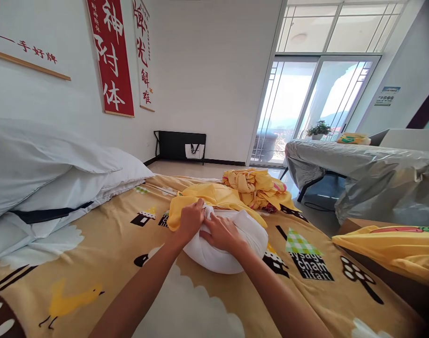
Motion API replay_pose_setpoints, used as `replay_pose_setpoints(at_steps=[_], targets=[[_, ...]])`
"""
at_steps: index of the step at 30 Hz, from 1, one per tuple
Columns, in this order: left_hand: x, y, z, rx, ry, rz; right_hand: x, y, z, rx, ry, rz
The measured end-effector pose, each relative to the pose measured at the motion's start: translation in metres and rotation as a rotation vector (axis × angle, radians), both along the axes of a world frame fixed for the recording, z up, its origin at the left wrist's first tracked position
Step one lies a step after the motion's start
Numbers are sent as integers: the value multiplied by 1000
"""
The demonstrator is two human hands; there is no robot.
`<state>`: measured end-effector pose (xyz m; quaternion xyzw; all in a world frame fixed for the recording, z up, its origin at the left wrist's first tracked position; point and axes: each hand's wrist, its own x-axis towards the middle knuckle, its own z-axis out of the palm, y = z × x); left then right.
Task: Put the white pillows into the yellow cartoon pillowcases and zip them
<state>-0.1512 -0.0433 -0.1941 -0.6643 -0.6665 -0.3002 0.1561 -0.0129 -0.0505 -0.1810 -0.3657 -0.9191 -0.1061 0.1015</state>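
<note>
A plump white pillow [254, 237] lies on the patterned bedspread [119, 263] straight ahead of me. A yellow pillowcase [214, 191] is bunched along its far side and reaches round to the left. My left hand [192, 219] is closed on a twist of white cloth at the pillow's upper left. Right beside it, my right hand [223, 232] presses on the pillow, its bent fingers gripping the white cloth. How far the pillow sits inside the yellow case cannot be made out.
A crumpled heap of yellow fabric [256, 185] lies behind. White bedding [59, 173] is piled at left. At right, a yellow printed cushion [394, 249] rests on a cardboard box [362, 223], before a table [358, 152] draped in plastic. A black folded frame [172, 145] leans on the wall.
</note>
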Motion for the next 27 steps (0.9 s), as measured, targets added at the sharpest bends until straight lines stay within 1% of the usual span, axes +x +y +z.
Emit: replay_pose_setpoints(at_steps=[2, 6, 10, 13, 15, 17, 19, 21, 22, 24, 25, 27], targets=[[3, -2, -3, 12, 5, -55, -1, 9, -1, -12, 2, 20], [6, -9, -12, 43, 16, -153, -4, 21, -5, -22, 5, -8], [4, -14, -26, 89, -31, -173, 0, 13, -8, 16, 47, -2], [5, -14, -35, 121, -109, -161, 14, 0, -11, 67, 77, 14], [8, -14, -39, 127, -153, -166, 26, -11, -16, 146, 92, 47], [12, -13, -39, 125, -182, -163, 36, -27, -25, 302, 134, 54], [15, -14, -38, 118, -200, -137, 43, -47, -38, 493, 214, -11], [16, -16, -36, 105, -207, -105, 45, -64, -53, 617, 287, -111], [16, -17, -35, 94, -205, -93, 45, -70, -60, 631, 303, -157], [14, -20, -32, 66, -186, -79, 44, -71, -69, 589, 300, -223], [13, -21, -31, 51, -170, -75, 44, -68, -71, 548, 291, -238], [10, -23, -26, 22, -128, -76, 42, -56, -69, 452, 263, -205]])
